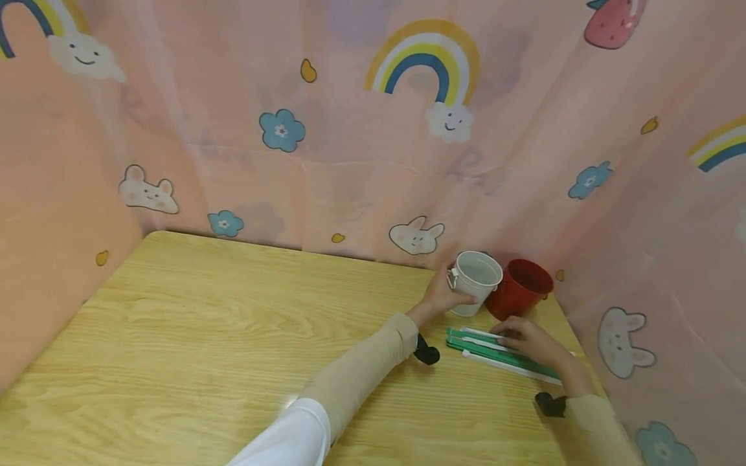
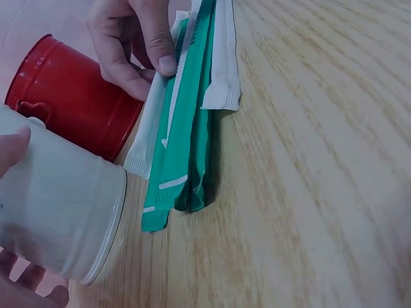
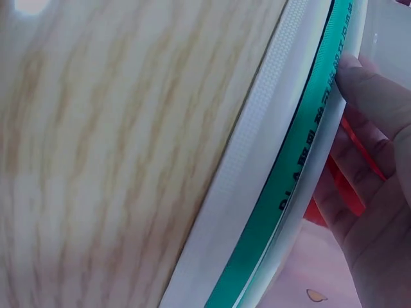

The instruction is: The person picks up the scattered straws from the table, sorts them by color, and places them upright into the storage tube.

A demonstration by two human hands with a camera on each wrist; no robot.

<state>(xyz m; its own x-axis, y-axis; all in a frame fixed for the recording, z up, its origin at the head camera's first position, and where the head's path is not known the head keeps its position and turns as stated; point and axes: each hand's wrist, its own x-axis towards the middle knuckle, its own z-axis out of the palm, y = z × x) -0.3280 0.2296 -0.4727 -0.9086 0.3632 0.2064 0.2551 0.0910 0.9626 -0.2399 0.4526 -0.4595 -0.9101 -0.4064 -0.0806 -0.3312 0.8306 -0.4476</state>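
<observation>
A small white bucket stands upright at the far right of the table. My left hand grips its side, thumb towards the front, fingers partly hidden behind it. In front of the buckets lie long slim wrapped packets, several green and white, side by side. My right hand reaches over them from the right. Its thumb and fingers pinch the white packet nearest the buckets. Another white packet lies along the near side of the bundle.
A red bucket stands against the white one, just behind my right hand. The wooden table ends close behind the buckets and to their right. A pink printed curtain hangs around the table's back and sides.
</observation>
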